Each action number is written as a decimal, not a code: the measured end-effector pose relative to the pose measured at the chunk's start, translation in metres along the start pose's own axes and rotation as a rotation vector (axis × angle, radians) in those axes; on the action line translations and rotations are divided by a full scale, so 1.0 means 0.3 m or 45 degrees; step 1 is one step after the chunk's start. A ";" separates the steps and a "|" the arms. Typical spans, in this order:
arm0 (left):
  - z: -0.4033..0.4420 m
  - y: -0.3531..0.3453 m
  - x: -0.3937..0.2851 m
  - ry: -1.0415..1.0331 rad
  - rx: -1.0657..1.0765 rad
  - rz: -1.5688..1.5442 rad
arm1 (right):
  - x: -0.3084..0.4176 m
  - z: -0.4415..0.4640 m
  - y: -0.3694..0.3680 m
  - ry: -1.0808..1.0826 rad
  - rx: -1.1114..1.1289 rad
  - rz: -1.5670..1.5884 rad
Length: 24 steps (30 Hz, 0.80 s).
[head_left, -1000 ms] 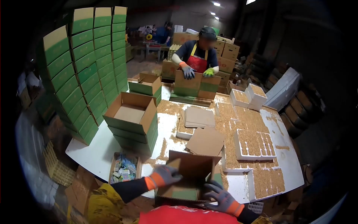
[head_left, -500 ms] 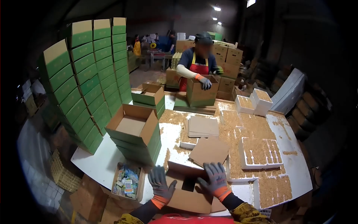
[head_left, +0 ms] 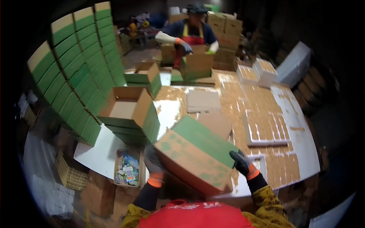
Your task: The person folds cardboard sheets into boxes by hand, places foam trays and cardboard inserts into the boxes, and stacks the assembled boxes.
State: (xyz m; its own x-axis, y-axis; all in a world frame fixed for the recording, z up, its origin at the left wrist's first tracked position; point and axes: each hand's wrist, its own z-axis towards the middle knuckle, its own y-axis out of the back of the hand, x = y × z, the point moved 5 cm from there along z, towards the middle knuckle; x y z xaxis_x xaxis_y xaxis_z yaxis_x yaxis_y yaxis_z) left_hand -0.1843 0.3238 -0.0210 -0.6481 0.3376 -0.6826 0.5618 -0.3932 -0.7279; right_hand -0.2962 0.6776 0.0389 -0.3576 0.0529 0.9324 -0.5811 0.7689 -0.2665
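Note:
A green and brown cardboard box is raised and tilted in front of me, its printed sides toward me. My left hand, in a grey glove with an orange cuff, presses on the box's left end; its fingers are partly hidden and blurred. At the right end, my right hand grips the box with the thumb and fingers bent round its edge. Left of my left hand stands a small carton full of colourful packets. Beyond the raised box lie flat cardboard sheets.
Open green boxes are stacked on the table's left, beside tall stacks of green cartons. White trays filled with tan crumbly material cover the right. Across the table, a co-worker handles another box.
The box has been lifted off the table and turned, so its green printed outside faces up. Both hands have moved to its ends. The co-worker now reaches into the other box.

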 end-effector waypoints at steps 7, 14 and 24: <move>0.195 0.476 0.227 0.818 0.508 0.277 | -0.382 -0.193 -0.266 0.798 0.415 -1.771; 0.153 0.538 0.173 0.067 1.203 1.976 | -0.360 -0.447 0.033 0.475 -0.711 -0.932; -0.059 0.204 0.145 0.140 0.793 2.016 | -0.743 -0.720 0.953 0.614 -1.680 0.807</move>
State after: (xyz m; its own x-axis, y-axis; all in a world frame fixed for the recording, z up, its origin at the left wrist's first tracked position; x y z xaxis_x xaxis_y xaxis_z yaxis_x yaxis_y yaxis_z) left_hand -0.1690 0.3296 -0.0963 0.3556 -0.6406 -0.6806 0.2856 -0.6189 0.7317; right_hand -0.2248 1.0233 -0.1923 0.1257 0.5726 0.8102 0.7019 0.5258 -0.4805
